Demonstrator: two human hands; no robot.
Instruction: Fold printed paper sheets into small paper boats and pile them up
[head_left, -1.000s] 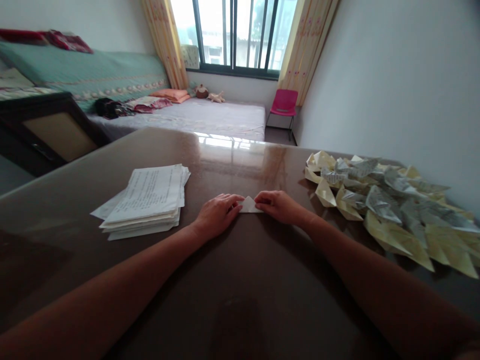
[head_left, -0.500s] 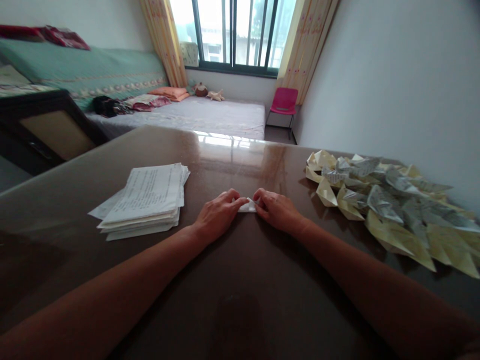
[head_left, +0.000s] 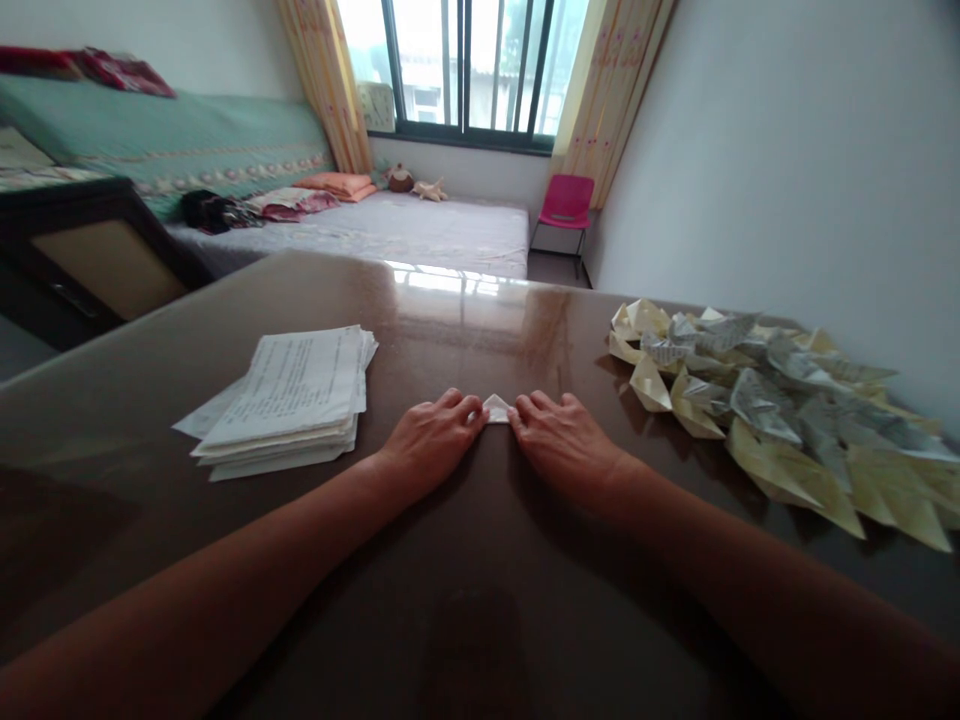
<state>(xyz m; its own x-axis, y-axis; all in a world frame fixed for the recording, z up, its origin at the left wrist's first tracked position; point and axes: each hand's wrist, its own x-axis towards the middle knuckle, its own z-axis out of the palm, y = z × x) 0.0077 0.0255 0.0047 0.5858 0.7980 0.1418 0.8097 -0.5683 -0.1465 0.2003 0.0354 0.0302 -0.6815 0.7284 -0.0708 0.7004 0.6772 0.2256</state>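
A small folded piece of white paper (head_left: pixel 496 409) lies on the brown table (head_left: pixel 480 560), its upper edge coming to a point. My left hand (head_left: pixel 439 432) grips its left end with the fingers curled. At the right end, my right hand (head_left: pixel 561 432) has its fingertips closed on the paper. Only the middle of the paper shows between my hands. A stack of printed sheets (head_left: pixel 289 385) lies to the left of my left hand. Folded paper boats (head_left: pixel 772 405), some yellowish and some grey with print, crowd the table's right side.
Beyond the table is a bed (head_left: pixel 450 235) with orange pillows (head_left: pixel 337 186). A pink chair (head_left: pixel 566 202) stands near the window. A dark cabinet (head_left: pixel 105 260) is at the left, and a white wall (head_left: pixel 787 170) runs along the right.
My fingers have shifted on the paper and spread slightly outward, showing more of its pointed top. My right hand lies flatter than before. The stack and the boats stay put.
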